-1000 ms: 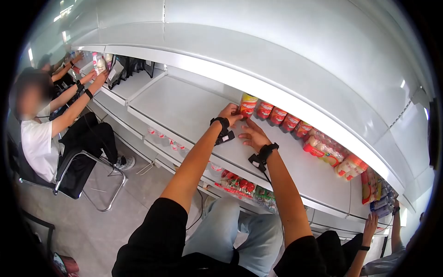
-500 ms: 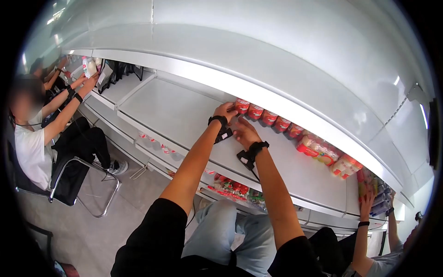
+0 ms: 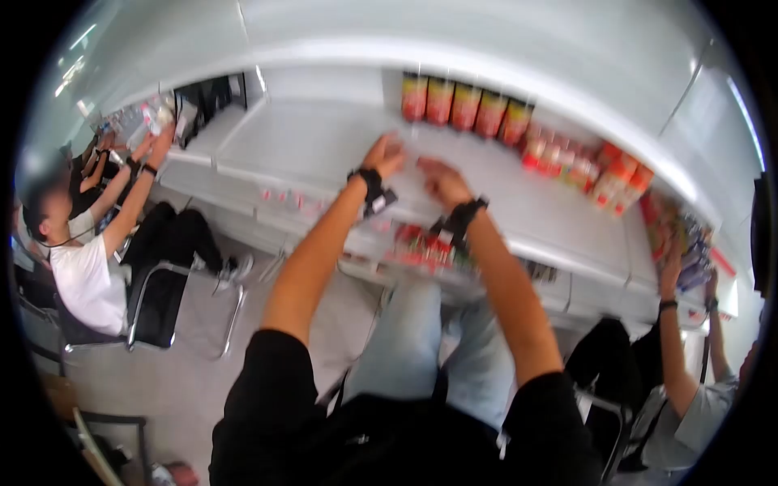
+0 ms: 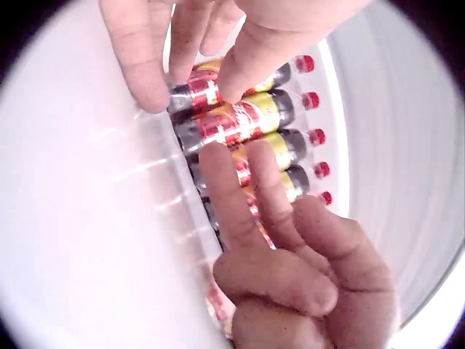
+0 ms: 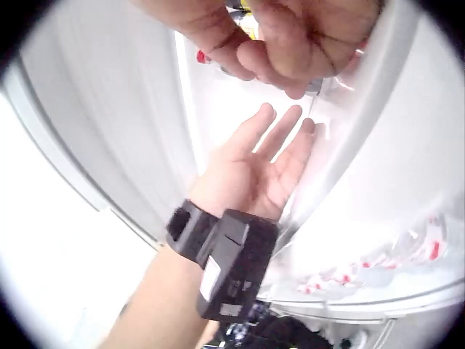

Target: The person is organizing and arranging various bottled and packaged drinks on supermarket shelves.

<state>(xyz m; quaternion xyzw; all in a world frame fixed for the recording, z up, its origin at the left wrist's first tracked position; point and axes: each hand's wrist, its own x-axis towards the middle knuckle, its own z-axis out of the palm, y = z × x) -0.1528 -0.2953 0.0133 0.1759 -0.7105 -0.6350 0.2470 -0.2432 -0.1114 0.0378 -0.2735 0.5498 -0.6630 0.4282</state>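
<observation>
Several dark drink bottles (image 3: 464, 108) with red-and-yellow labels stand in a row at the back of the shelf. Their red caps (image 4: 310, 100) show in the left wrist view. My left hand (image 3: 385, 155) hovers over the shelf in front of the row's left end, fingers spread and holding nothing. Close to its right is my right hand (image 3: 446, 182), also holding nothing, its fingers loosely bent. In the left wrist view, fingers of both hands overlap the bottles. The right wrist view shows my left hand (image 5: 254, 171) palm up beyond my right hand (image 5: 298, 43).
Right of the bottles on the white shelf (image 3: 519, 206) are shrink-wrapped packs (image 3: 559, 158) and orange-topped bottles (image 3: 620, 178). Red packages (image 3: 425, 247) lie on the shelf below. A seated person (image 3: 93, 259) works at the left; another person's arms (image 3: 671, 324) reach in at the right.
The leftmost bottle went from standing forward to lining up with the row. My left hand has let go of it, and both hands have drawn back from the bottles.
</observation>
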